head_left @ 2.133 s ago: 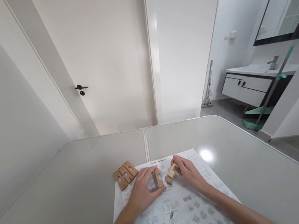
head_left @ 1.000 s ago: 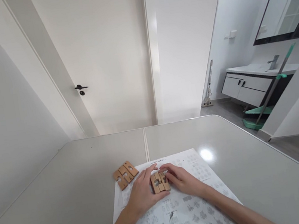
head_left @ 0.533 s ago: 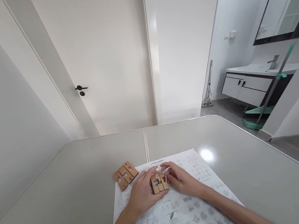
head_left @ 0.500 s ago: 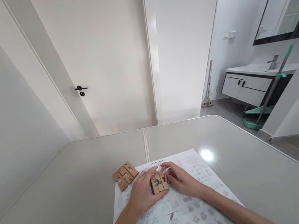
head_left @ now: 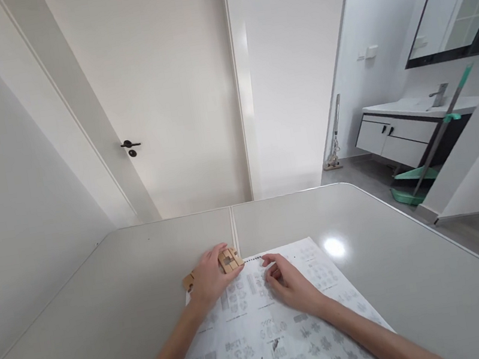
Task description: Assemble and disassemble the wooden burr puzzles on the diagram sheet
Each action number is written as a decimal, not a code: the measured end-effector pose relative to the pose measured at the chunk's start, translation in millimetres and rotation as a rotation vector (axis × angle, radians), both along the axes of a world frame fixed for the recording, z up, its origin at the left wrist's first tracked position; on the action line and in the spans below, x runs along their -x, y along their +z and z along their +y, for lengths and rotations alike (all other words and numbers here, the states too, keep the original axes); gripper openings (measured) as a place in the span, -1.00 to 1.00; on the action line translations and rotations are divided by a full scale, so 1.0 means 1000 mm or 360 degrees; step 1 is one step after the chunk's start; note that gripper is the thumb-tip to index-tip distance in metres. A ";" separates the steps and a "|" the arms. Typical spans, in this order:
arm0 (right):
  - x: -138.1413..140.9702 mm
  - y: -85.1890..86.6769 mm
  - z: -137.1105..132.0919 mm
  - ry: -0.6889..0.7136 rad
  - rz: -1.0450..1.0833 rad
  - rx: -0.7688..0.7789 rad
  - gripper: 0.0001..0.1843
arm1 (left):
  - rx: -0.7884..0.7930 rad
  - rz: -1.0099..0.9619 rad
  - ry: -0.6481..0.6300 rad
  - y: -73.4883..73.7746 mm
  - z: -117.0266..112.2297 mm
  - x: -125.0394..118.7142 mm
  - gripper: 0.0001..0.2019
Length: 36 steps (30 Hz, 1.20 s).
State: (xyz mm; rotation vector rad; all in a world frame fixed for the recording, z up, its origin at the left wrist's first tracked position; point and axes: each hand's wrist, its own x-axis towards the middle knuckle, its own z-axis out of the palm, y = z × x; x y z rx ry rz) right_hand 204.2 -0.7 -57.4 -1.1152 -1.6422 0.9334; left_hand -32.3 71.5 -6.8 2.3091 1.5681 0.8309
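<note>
My left hand (head_left: 210,278) grips a small set of notched wooden puzzle pieces (head_left: 230,260), thumb at the near side and fingers along the far side. Partly covered by that hand, more wooden puzzle pieces (head_left: 188,282) lie at the upper left corner of a printed sheet (head_left: 261,315). Whether the held set touches the table cannot be made out. My right hand (head_left: 290,285) rests on the sheet with its fingers loosely bent and apart, nothing visible in it.
The sheet bears rows of grey printed figures and lies on a pale table (head_left: 107,322) with a seam (head_left: 234,229). Beyond the far edge stands a white door (head_left: 171,93). To the right are a sink cabinet (head_left: 396,133) and a green dustpan (head_left: 408,195).
My left hand has carried the held wooden set up and left from between both hands, towards the other pieces. My right hand no longer touches the set and stays nearly in place.
</note>
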 end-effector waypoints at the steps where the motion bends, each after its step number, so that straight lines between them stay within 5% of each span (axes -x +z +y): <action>1: 0.000 0.001 0.000 0.0002 -0.0006 -0.0003 -0.65 | 0.0019 0.0016 -0.0001 -0.001 0.004 0.000 -0.39; 8: 0.000 0.007 -0.003 -0.0019 -0.0057 -0.0015 -0.70 | 0.0057 0.0081 -0.0072 -0.005 0.012 0.006 -0.52; 19: 0.001 0.007 -0.002 -0.0002 -0.0099 -0.0047 -0.72 | -0.0237 0.0360 -0.0234 -0.018 0.018 0.015 -0.58; 36: 0.000 0.003 -0.003 0.0021 -0.0190 -0.0121 -0.75 | -0.0125 0.0453 -0.0515 -0.001 -0.010 0.043 -0.66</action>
